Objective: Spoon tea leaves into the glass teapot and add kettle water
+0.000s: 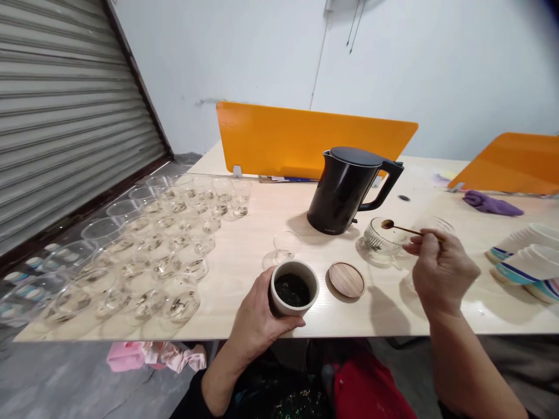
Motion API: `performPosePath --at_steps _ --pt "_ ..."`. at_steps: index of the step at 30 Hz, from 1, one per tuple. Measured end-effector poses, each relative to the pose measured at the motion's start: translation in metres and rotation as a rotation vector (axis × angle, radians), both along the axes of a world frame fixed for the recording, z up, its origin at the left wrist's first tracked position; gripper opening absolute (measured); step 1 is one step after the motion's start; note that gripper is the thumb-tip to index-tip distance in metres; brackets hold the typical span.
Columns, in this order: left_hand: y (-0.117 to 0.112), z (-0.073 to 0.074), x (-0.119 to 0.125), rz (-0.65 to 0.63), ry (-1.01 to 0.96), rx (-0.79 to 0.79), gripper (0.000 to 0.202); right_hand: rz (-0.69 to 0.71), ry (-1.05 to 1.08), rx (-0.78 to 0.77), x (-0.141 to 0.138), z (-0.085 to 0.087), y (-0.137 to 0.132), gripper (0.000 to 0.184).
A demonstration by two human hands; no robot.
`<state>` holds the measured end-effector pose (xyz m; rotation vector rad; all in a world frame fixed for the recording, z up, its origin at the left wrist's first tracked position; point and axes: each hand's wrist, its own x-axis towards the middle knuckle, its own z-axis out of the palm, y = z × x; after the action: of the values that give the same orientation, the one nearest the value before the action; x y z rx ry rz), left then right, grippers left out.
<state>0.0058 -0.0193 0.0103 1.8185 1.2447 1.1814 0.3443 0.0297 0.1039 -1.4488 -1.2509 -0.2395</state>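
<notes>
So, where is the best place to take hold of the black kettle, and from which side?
Take the black kettle by its looped handle, which sticks out to the right, toward the right hand. Coming from the right looks best: the fingers can wrap through the loop, and the spout points left, away from the grip. The kettle stands upright.

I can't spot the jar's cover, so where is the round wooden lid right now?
In the head view, the wooden lid lies flat on the table, just right of the white jar held by the left hand, in front of the black kettle.
</notes>
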Motion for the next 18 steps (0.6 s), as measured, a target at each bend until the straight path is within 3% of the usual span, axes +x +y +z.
performPosePath --at_steps 3,5,10,13,16,18 --pt "0.0 0.001 0.0 -0.004 -0.007 -0.008 0.099 -0.128 -0.264 -0.125 0.007 -0.016 0.012 0.027" --pt "0.0 0.001 0.0 -0.004 -0.001 -0.006 0.1 -0.12 -0.327 -0.176 0.007 -0.025 0.019 0.03" --pt "0.001 0.001 0.0 -0.006 0.004 0.014 0.101 -0.029 -0.211 -0.222 0.006 -0.03 0.026 0.025" --pt "0.001 0.002 0.0 -0.012 -0.002 0.005 0.102 -0.068 -0.173 -0.271 0.0 -0.025 0.013 0.025" --pt "0.002 0.003 0.0 -0.005 -0.008 -0.011 0.104 -0.142 -0.157 -0.246 -0.01 -0.026 -0.014 0.039" --pt "0.002 0.003 0.001 -0.001 -0.012 -0.017 0.104 -0.036 -0.078 -0.232 -0.018 -0.033 -0.032 0.05"
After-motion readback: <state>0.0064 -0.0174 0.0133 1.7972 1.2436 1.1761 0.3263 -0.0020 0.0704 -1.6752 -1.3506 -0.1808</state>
